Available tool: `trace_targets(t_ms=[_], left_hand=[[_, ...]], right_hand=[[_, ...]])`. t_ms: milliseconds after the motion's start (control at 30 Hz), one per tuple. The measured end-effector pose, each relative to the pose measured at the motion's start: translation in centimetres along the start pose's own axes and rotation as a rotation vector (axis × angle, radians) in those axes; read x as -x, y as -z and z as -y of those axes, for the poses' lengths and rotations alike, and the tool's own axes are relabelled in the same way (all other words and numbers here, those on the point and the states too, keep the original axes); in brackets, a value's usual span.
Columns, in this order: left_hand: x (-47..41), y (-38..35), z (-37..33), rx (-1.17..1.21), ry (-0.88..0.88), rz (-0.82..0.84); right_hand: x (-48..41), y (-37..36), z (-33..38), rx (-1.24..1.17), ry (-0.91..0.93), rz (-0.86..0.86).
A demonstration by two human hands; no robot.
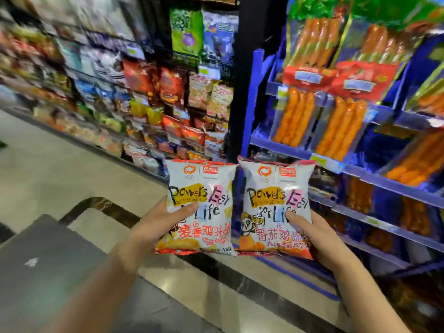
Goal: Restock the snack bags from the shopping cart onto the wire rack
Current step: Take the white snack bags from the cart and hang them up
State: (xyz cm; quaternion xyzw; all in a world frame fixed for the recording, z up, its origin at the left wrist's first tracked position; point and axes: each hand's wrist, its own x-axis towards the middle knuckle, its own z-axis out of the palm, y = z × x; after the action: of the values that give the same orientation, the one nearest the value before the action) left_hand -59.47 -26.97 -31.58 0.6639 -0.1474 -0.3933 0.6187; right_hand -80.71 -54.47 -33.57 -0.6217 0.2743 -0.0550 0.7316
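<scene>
Holding two snack bags up side by side, upright, in mid-air above the floor [60,169], top corners all but touching. Left hand [153,229] clamped on the left bag [204,183], grip low on the outer edge, thumb laid across the front. Right hand [310,236] clamped on the right bag [274,186], same story mirrored: thumb on the front, fingers hidden behind. Neither bag on the rack [182,97] yet. Blurred snack packs crowding that rack to the left, a blue shelf [283,143] of sausage packs [341,131] to the right.

Looks light, both of them: puffed with air, glossy film, likely slick and crinkly, contents probably brittle. Best taken by an edge or the crimped seam, much as here, not squeezed through the middle. An easy one-handed carry, by the look.

Reading the fronts now: "Powers Easy for Life" in scrawled black lettering on both, over yellow and pink patches. Red Chinese lettering below, 麦香鸡味 on the left bag, 番茄鸡味 on the right bag. "105" at the left bag's bottom corner. Orange swirl logo and a small red brand tile up top, too small to read. Cartoon panda on the right bag. Grey slab [48,260] lower left, possibly the cart, cannot tell.
</scene>
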Motion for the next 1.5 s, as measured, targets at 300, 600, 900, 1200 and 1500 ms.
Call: trace_targets(t_ms=[300, 600, 900, 1200, 1500], left_hand=[[5.8, 17.4, 0.1, 0.137, 0.008, -0.328], [7.9, 30.1, 0.4, 0.175, -0.022, -0.690], [4.3, 42.2, -2.9, 0.226, -0.046, -0.831], [2.7, 53.1, -3.1, 0.298, -0.092, -0.907], [1.2, 67.5, -3.7, 0.249, -0.106, -0.816]], right_hand=[[-12.2, -18.2, 3.5, 0.105, 0.000, 0.314], [-23.9, -35.0, 5.4, 0.186, 0.017, 0.632], [-38.1, -49.3, 7.9, 0.165, -0.069, 0.801], [-44.7, -60.5, 10.3, 0.198, -0.059, 0.860], [-49.1, -72.4, 10.2, 0.213, -0.046, 0.766]])
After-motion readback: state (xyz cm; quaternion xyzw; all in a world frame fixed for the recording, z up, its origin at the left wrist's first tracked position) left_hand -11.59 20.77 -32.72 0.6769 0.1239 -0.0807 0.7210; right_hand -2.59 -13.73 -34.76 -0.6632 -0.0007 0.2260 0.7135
